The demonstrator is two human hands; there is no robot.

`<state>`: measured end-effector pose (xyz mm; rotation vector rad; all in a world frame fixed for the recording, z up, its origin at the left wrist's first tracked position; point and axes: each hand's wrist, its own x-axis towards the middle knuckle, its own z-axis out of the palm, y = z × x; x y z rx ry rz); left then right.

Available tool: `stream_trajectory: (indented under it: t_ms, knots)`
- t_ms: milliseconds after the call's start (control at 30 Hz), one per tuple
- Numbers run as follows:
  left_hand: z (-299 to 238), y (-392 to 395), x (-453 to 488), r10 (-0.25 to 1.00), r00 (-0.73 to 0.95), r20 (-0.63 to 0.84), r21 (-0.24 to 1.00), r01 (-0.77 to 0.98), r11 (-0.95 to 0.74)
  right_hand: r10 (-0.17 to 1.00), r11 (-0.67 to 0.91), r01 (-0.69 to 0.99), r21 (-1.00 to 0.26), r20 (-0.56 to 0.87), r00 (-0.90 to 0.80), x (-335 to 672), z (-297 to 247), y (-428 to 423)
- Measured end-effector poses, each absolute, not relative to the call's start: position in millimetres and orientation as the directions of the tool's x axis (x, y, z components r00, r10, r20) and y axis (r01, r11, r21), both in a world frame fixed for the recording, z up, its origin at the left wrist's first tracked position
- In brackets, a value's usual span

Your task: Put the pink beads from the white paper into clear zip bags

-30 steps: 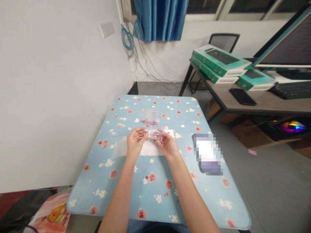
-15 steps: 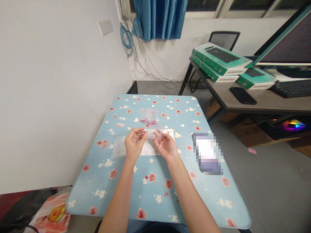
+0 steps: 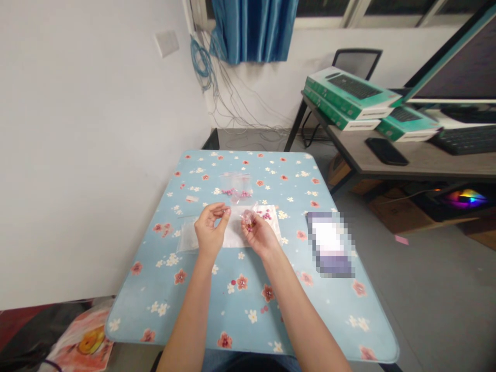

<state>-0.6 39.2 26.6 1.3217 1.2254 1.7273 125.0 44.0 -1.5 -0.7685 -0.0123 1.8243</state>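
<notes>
My right hand (image 3: pixel 262 236) has its fingers curled around a small clear plastic bag (image 3: pixel 248 214) with pink beads in it, above a white sheet (image 3: pixel 233 237). Loose pink beads (image 3: pixel 266 214) lie on the sheet's right part, just beyond that hand. To the left, my left hand (image 3: pixel 211 227) pinches thumb and index finger together at the tips; whatever is between them is too small to make out. Another clear bag (image 3: pixel 237 182) with pink beads lies flat farther back. A translucent plastic bag (image 3: pixel 188 237) lies beside my left hand.
The table has a blue flowered cover (image 3: pixel 217 320). A pixelated phone-like object (image 3: pixel 331 245) lies at the right, and a small pale scrap (image 3: pixel 191 199) at the left. A wall (image 3: pixel 89 155) borders the left side. A desk (image 3: pixel 426 165) with keyboard boxes (image 3: pixel 352 95) stands at the right.
My right hand has turned and curled its fingers more around the bag, shifting slightly left. More loose beads show on the sheet. My left hand has moved a little left, still pinched.
</notes>
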Motion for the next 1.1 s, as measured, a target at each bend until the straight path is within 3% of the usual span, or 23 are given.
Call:
stream_trajectory:
  t_ms: [267,400,700,833,933,1100]
  knots:
    - [27,42,-5,0.881,-0.333,0.337,0.928,-0.042,-0.371,0.848,-0.424,-0.783,-0.455,-0.503,-0.167,123,1,42]
    - [25,43,-7,0.889,-0.329,0.317,0.934,-0.055,-0.353,0.814,-0.455,-0.789,-0.413,-0.552,-0.180,123,6,43]
    - [28,41,-4,0.888,-0.331,0.318,0.932,-0.062,-0.357,0.829,-0.404,-0.865,-0.297,-0.518,-0.210,122,11,43]
    - [30,43,-8,0.869,-0.428,0.247,0.939,-0.116,-0.324,0.818,-0.454,-0.848,-0.271,-0.503,-0.277,129,11,43]
    - [31,47,-12,0.855,-0.489,0.174,0.934,-0.194,-0.300,0.837,-0.468,-0.824,-0.321,-0.461,-0.296,138,12,42]
    - [31,49,-14,0.863,-0.498,0.089,0.919,-0.292,-0.263,0.885,-0.330,-0.821,-0.465,-0.454,-0.099,152,14,45]
